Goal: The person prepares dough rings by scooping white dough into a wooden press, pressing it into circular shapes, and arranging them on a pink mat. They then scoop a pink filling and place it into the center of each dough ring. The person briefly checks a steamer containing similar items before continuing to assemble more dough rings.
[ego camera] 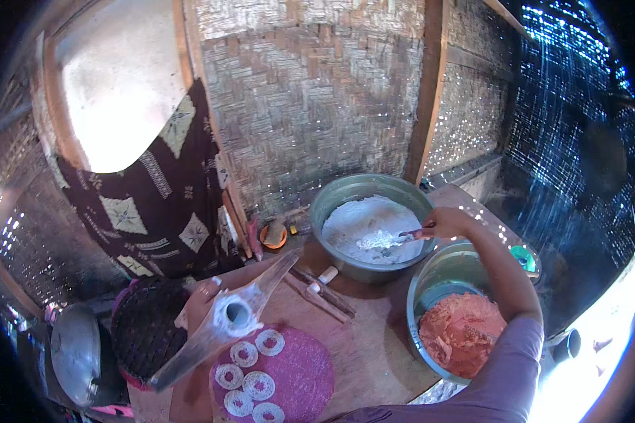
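Observation:
My left hand [197, 304] grips a wooden press with two long handles [185, 351]. A flour-dusted round tube opening [238, 313] faces up at its middle. My right hand [447, 222] holds the dark handle of a spoon-like utensil [413, 233], its far end over or in white powder [373, 217]. That powder, which looks like flour, lies in a large green plastic basin [320, 193]. Below my right forearm, a second green basin [414, 322] holds an orange-pink dough mass [457, 330]. Under the press, several pale rings [258, 385] lie on a round pink sheet [304, 370].
Two wooden pieces with white ends [317, 296] lie on the wooden table [373, 343]. Left of it are a dark woven tray [148, 322] and a lidded metal pot [75, 351]. A small orange bowl [273, 237] stands by the woven bamboo wall [312, 111]. Patterned cloth [164, 206] hangs at the window.

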A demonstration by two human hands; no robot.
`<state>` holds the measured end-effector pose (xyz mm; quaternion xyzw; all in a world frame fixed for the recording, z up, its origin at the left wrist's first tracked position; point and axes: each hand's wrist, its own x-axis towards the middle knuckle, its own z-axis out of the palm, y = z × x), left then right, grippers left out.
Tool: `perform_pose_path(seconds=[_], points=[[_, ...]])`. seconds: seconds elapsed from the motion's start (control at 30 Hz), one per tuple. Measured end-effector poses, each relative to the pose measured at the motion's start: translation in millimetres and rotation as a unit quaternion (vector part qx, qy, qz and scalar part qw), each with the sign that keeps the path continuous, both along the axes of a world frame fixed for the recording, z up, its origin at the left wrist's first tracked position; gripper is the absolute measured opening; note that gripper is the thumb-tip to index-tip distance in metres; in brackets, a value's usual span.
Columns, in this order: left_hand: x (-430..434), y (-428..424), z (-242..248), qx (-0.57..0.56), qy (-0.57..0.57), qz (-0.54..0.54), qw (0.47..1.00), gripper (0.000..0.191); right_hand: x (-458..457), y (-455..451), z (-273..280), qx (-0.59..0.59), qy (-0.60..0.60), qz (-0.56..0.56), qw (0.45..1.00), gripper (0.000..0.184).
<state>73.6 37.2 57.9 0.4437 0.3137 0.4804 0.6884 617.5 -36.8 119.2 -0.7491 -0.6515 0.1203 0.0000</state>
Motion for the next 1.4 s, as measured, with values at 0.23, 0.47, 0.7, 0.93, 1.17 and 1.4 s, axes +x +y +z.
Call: perform_pose_path(seconds=[0.23,0.47,0.7,0.93,1.17,1.4], points=[[26.2,0.0,-11.7,0.338,0.230,0.087,0.909,0.031,-134.5,-72.1,85.1,-0.061,0.359,0.094,0.927,0.040],[10.8,-65.7,33.1,0.547,0.387,0.152,0.727,0.034,-237.6,-105.0,103.9,0.146,0.028,0.248,0.957,0.032],[-3.6,-110.5,30.5,0.539,0.548,0.097,0.632,0.030,-333.5,-148.7,53.9,0.426,-0.410,0.440,0.676,0.016],[-61.9,-89.5,-0.4,0.491,0.577,0.193,0.623,0.027,-323.5,-189.6,60.2,0.397,-0.236,0.345,0.817,0.021],[-34.8,-122.6,18.9,0.547,0.432,0.284,0.658,0.028,-361.0,-158.8,3.0,0.332,0.360,0.146,0.860,0.039],[-28.5,-111.1,26.7,0.504,0.485,0.279,0.658,0.026,-412.1,-176.5,-61.5,0.400,0.241,0.126,0.875,0.051]])
